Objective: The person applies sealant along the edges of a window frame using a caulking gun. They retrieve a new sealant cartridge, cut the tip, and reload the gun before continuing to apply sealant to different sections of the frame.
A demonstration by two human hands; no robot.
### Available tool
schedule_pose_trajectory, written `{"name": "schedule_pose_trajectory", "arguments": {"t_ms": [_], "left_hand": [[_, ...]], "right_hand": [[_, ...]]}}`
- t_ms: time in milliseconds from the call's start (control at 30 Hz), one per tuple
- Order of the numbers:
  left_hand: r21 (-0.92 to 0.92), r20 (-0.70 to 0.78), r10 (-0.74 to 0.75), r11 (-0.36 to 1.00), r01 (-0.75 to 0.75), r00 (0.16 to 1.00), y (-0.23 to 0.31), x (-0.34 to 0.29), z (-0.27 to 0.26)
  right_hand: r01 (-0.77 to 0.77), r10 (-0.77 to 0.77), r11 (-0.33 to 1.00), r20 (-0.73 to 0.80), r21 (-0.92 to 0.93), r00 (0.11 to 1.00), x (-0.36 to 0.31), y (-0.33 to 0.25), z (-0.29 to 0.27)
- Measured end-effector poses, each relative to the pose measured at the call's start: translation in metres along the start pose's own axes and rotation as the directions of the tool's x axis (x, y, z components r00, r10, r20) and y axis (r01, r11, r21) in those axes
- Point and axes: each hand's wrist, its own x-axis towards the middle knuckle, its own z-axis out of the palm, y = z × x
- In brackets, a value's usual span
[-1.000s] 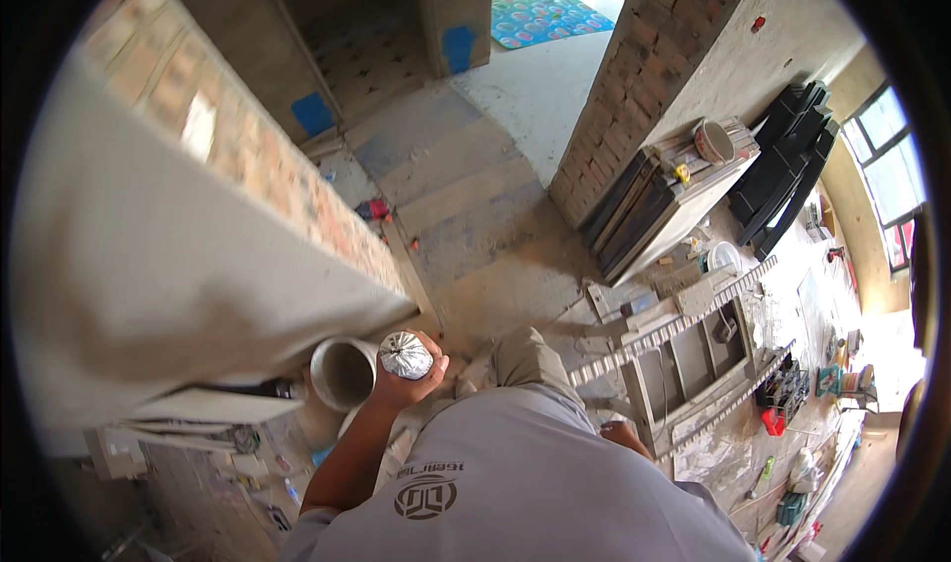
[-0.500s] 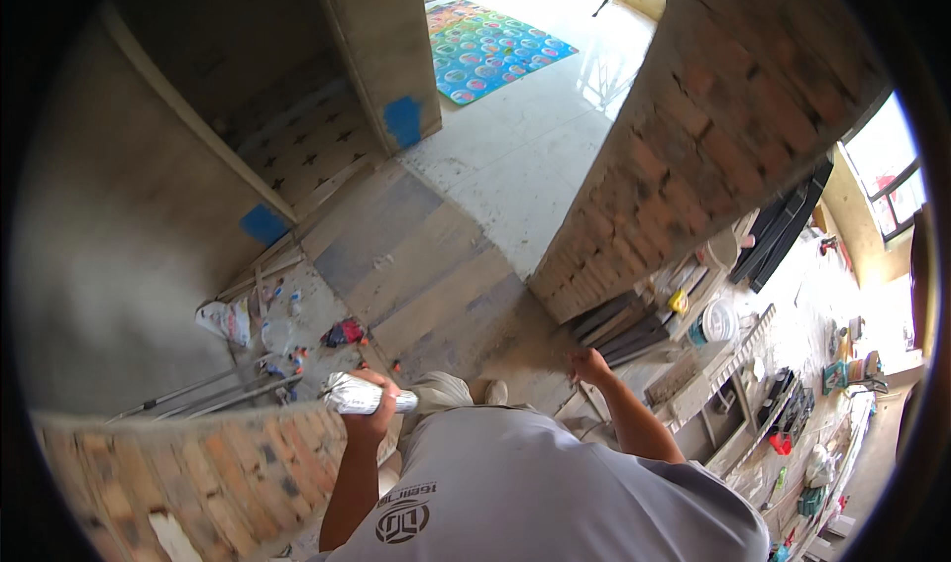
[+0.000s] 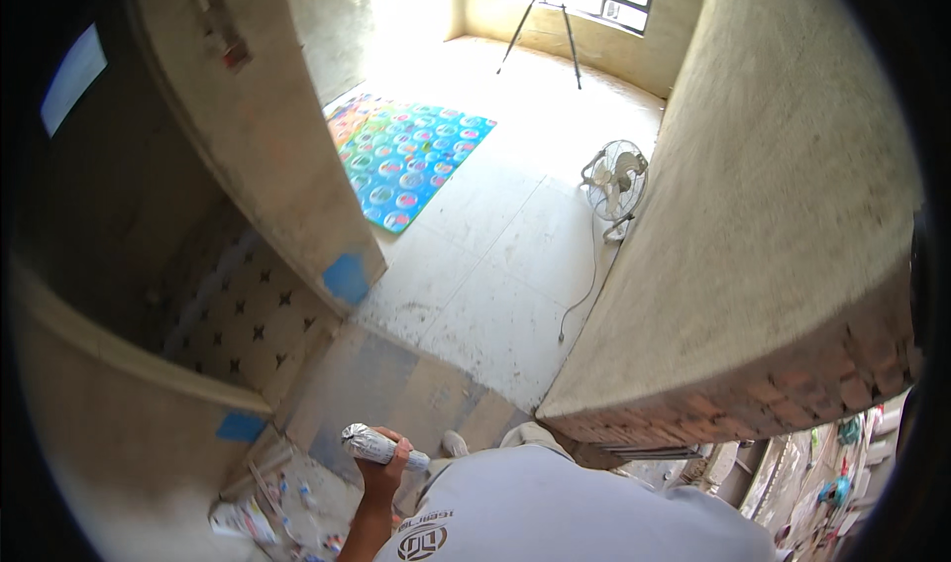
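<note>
My left hand is wrapped round a silver foil sealant sausage, held out ahead of my body at the lower middle. Its gathered end points up and to the left, and its other end sticks out past my fingers on the right. My right hand is out of sight. Below the sausage, wood-look planks cover the passage floor, and the toe of my shoe shows there.
Ahead, a colourful mat lies on pale floor tiles. A floor fan with a trailing cord stands by the right wall. A tripod is near the window. At left opens a dark doorway with patterned tiles; a white bag and litter lie below.
I have moved forward and turned right, bringing the tiled room, the fan and the whole window corner into view. My right hand has left the picture; my left keeps the foil sausage.
</note>
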Motion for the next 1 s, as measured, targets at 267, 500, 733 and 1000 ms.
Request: {"name": "schedule_pose_trajectory", "arguments": {"t_ms": [267,500,733,1000], "left_hand": [[0.1,0.302,0.07,0.99,-0.104,0.951,-0.02,0.293,0.059],[0.059,0.147,0.031,0.998,-0.04,0.989,-0.058,0.469,0.13],[0.139,0.128,0.11,0.982,-0.128,0.986,-0.093,0.635,0.149],[0.113,0.056,0.026,0.993,-0.033,0.998,-0.131,0.873,0.215]], "right_hand": [[-0.109,0.135,0.941,-0.062,0.32,0.989,0.086,-0.126,-0.06],[-0.017,0.02,0.998,0.047,-0.066,0.999,0.248,-0.215,-0.209],[0.011,0.071,0.963,-0.293,0.27,0.953,0.393,-0.359,-0.531],[0.099,0.006,0.949,-0.332,0.301,0.943,0.475,-0.477,-0.665]]}}
